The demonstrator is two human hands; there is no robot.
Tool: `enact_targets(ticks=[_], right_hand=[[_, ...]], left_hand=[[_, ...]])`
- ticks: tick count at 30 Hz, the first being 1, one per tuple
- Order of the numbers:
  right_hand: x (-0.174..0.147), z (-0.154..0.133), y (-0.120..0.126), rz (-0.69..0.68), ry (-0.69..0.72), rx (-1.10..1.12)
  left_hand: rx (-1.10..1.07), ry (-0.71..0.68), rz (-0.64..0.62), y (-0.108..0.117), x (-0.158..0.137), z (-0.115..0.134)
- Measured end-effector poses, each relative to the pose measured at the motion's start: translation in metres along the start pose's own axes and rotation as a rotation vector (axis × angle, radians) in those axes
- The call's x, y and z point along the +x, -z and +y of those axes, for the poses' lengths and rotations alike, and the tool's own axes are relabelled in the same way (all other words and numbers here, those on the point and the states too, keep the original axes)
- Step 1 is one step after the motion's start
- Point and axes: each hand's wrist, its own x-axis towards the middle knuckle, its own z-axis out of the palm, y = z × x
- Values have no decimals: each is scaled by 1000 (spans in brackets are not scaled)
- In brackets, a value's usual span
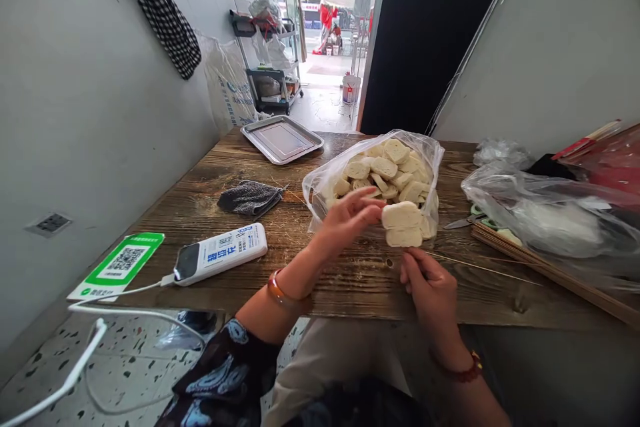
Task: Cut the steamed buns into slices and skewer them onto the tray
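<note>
My right hand [429, 285] is closed in a pinch just under two pale, spongy slices [403, 224] stacked one above the other, as on a skewer. The stick itself is mostly hidden by the fingers and slices. My left hand [347, 219] has its fingers stretched out, apart from each other, with the tips beside the upper slice. Whether they touch it I cannot tell. Right behind both hands, an open clear plastic bag [320, 180] holds a heap of similar slices [385, 167]. A thin loose stick [495, 271] lies on the table to the right of my right hand.
On the wooden table [345, 287] are a metal tray [283, 138], a dark cloth [250, 198], a white power bank [233, 247] with a cable, and a green QR card [120, 265]. Scissors [463, 221], a bundle of sticks [540, 267] and plastic bags [555, 220] lie at right.
</note>
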Motion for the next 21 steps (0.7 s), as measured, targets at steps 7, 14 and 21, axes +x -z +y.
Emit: enact_targets(ticks=[7,14,21], right_hand=[[2,0,-2,125,-128,228],[2,-3,-2,85,-111,231],[2,-3,-1,77,-107,197]], left_hand=[[761,-225,304,33,13,8],[1483,-195,47,36,12,2],[1138,-220,136,38,15,0]])
